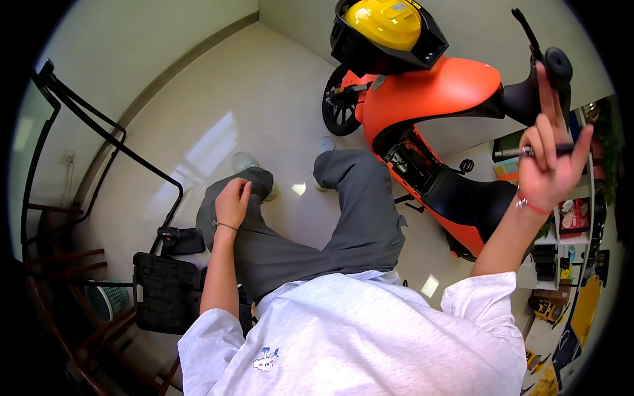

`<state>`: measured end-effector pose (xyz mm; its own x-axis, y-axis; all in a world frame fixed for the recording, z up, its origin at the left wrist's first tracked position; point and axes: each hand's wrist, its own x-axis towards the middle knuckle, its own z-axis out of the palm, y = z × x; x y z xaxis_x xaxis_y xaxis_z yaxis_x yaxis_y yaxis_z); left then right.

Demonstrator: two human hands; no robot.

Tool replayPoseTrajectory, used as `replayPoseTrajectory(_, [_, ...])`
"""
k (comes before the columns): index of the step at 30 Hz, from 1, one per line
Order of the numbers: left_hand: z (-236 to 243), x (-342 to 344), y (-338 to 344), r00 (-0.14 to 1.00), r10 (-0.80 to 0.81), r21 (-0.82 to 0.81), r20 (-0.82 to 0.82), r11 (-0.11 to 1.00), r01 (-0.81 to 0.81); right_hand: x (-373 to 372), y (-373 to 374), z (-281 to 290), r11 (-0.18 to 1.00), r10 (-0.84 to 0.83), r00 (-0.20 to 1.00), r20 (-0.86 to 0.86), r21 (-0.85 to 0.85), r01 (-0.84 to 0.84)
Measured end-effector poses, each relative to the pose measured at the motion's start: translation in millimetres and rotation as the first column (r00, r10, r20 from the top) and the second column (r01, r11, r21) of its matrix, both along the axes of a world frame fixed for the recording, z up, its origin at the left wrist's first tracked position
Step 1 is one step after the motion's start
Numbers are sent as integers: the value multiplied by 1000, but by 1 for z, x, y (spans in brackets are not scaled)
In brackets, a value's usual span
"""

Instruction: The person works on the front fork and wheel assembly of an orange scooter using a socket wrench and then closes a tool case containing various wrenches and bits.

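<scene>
Raised at the right, my right hand (551,158) closes its middle fingers round a slim screwdriver (523,151) with a metal shaft and dark grip. Its index and little fingers stretch out, the index finger overlapping the scooter's handlebar area in view. My left hand (232,203) rests on my left knee, fingers curled in a loose fist; nothing shows in it. In front of me to the right is an orange scooter (439,89). Inner parts and wiring show in an open compartment (411,164) ahead of its black seat (469,201).
A yellow helmet (386,23) sits in the scooter's black box (370,58). To my left, a cordless drill (181,241) lies by a black tool case (167,294), near a black metal frame (148,165). White shelves (573,241) with assorted goods stand at the far right.
</scene>
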<state>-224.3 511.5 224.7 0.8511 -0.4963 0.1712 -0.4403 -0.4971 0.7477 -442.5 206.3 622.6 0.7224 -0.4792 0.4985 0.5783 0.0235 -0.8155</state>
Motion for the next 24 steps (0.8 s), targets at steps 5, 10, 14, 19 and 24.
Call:
replayPoseTrajectory(5, [-4, -7, 15, 992, -16, 114, 123, 993, 2, 33, -7, -18, 881, 380, 911, 157, 239, -409])
replayPoseTrajectory(10, [-8, -13, -1, 984, -55, 146, 171, 989, 30, 60, 10, 12, 727, 516, 820, 246, 380, -572])
replayPoseTrajectory(14, [-9, -14, -1, 983, -42, 133, 179, 991, 18, 46, 25, 13, 725, 464, 848, 255, 441, -529])
replayPoseTrajectory(19, [-9, -15, 13, 985, -2, 156, 172, 987, -25, -59, 58, -38, 780, 470, 868, 160, 385, -493])
replayPoseTrajectory(24, [2, -8, 2, 981, -10, 143, 195, 990, -18, -190, 56, -84, 854, 151, 987, 62, 494, -162])
